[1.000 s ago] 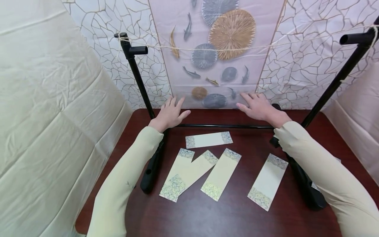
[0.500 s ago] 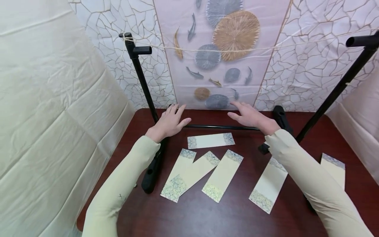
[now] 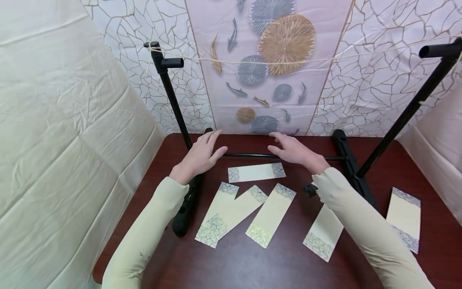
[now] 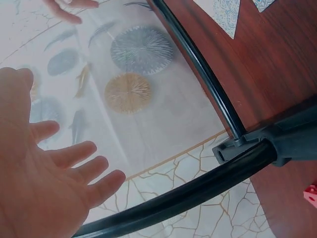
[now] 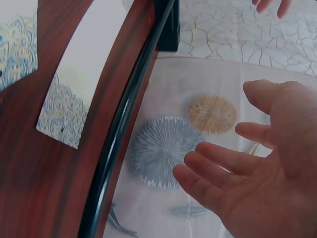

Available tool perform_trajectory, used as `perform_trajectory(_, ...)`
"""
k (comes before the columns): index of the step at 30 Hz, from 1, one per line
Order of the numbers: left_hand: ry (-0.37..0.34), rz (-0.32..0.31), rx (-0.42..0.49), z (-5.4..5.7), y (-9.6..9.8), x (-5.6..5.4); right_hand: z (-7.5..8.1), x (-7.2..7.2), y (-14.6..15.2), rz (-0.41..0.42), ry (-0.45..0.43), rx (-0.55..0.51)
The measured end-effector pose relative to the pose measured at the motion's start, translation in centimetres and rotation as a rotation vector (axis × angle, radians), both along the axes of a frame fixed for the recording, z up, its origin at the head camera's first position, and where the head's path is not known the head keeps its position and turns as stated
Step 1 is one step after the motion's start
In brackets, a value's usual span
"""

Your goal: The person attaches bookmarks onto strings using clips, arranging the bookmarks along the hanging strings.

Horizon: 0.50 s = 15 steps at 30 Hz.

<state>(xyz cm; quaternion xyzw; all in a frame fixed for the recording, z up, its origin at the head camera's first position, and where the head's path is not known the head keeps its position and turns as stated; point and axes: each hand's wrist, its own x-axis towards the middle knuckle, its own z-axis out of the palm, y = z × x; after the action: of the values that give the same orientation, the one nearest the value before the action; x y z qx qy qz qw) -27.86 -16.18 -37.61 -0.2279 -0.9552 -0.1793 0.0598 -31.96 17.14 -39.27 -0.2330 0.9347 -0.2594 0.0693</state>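
Observation:
Both hands are in the air over the far part of the table, holding nothing. My left hand [image 3: 197,157] is beside the left leg of a black frame, its fingers spread and loosely bent in the left wrist view. My right hand [image 3: 293,149] hangs above the frame's low crossbar [image 3: 249,155], palm inward with relaxed fingers. Nearest to both is a white paper card [image 3: 252,172] with lace-patterned ends, lying crosswise. Closer in lie two overlapping cream cards [image 3: 218,204] and a slanted cream card [image 3: 271,214]. My right sleeve partly covers another card [image 3: 323,233].
The black frame's posts [image 3: 169,92] stand left and right, with a thin string [image 3: 252,62] strung between them. Its feet [image 3: 185,216] rest on the dark red table [image 3: 231,265]. One more card [image 3: 405,216] lies far right. Patterned cloth [image 3: 252,96] hangs behind; a small red object [image 4: 311,195] shows left.
My right hand has moved left and nearer, toward the middle. My left hand has drawn slightly down and left. The far-right card has come out from behind the right sleeve.

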Motion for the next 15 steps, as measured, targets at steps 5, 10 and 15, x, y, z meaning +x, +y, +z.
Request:
perform_trajectory(5, -0.009, 0.008, 0.069, 0.1, -1.0, 0.9, -0.7, 0.6, -0.8, 0.013, -0.037, -0.026)
perform_trajectory(10, -0.043, 0.034, 0.129, -0.2, -2.0, 1.8, -1.8, 1.1, -1.0, 0.027, -0.074, -0.017)
perform_trajectory(15, -0.024, 0.059, 0.176, -0.6, -3.2, 2.4, -2.8, 1.2, -1.0, 0.029, -0.072, 0.019)
